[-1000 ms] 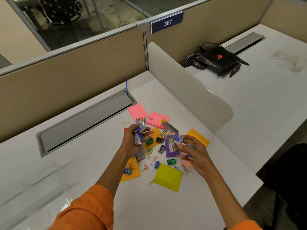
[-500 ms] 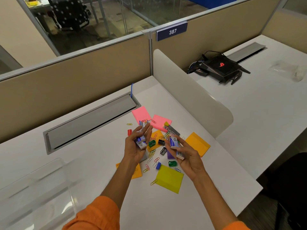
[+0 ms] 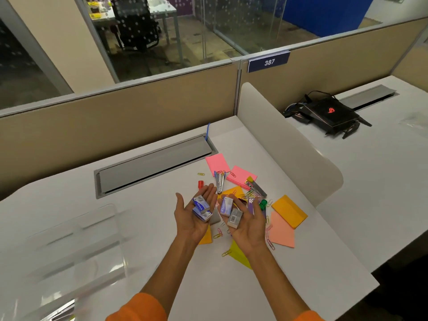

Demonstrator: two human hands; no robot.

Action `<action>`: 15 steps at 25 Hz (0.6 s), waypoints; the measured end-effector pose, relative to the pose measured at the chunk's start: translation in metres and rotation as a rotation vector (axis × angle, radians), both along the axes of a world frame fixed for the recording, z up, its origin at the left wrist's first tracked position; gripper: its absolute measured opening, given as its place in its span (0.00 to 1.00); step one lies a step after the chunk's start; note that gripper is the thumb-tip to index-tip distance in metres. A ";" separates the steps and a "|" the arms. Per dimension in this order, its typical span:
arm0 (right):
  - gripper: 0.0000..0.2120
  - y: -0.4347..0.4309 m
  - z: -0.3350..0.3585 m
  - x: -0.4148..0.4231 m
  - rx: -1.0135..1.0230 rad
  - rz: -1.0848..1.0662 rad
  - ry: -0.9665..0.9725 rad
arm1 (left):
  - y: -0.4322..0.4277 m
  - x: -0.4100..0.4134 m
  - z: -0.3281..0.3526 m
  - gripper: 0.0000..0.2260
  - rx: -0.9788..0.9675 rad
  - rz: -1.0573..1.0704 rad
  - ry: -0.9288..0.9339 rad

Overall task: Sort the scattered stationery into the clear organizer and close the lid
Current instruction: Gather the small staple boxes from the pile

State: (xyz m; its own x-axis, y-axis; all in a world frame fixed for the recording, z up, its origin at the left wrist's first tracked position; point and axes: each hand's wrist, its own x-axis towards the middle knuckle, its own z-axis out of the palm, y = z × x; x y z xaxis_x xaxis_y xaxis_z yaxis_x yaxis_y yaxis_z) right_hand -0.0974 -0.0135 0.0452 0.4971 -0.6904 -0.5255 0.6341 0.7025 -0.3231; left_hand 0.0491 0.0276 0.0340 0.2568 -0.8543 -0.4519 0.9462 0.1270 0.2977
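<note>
Barely started: left hand (image 3: 195,220) and right hand (image 3: 249,224), palms up and fingers loose, each carry two staple boxes (image 3: 201,208); paper clips (image 3: 270,243) and sticky notes (image 3: 289,210) lie unsorted right of the clear organizer (image 3: 76,246).

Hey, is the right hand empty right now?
No, two small boxes lie on the upturned palm of the right hand.

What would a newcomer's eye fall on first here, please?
Two upturned palms at the centre: the left hand and the right hand each carry two small boxes. Beneath them bright sticky notes and paper clips litter the white desk, and the clear organizer sits at lower left.
</note>
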 end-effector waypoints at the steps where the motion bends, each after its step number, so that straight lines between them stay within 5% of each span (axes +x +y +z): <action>1: 0.32 0.006 0.002 0.007 -0.009 0.029 0.005 | 0.008 0.004 0.003 0.37 0.003 0.017 -0.004; 15: 0.31 0.147 0.013 0.155 -0.025 0.393 0.072 | 0.190 0.116 0.025 0.37 0.084 0.384 -0.045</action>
